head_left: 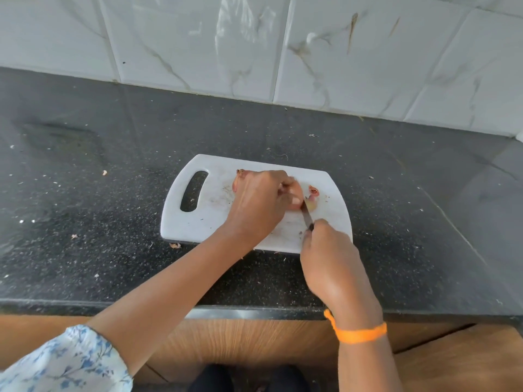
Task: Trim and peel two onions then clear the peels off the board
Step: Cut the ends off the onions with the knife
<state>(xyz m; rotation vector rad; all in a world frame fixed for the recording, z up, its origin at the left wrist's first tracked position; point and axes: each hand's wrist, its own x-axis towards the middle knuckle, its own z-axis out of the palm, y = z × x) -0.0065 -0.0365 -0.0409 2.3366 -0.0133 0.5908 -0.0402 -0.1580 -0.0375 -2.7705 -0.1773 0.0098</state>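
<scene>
A white cutting board (pixel 198 224) with a handle slot lies on the dark counter. My left hand (pixel 259 202) presses down on a pinkish onion (pixel 295 192) in the middle of the board. A second onion (pixel 240 179) peeks out behind that hand, mostly hidden. My right hand (pixel 331 261) grips a small knife (pixel 307 215), its blade touching the right end of the held onion. A cut-off onion end (pixel 313 191) and a peel scrap lie just right of the blade.
Black speckled counter (pixel 113 165) surrounds the board, with small peel flakes (pixel 174 245) scattered near its front edge and to the left. A tiled wall (pixel 254 46) rises behind. The counter's front edge runs close under my forearms.
</scene>
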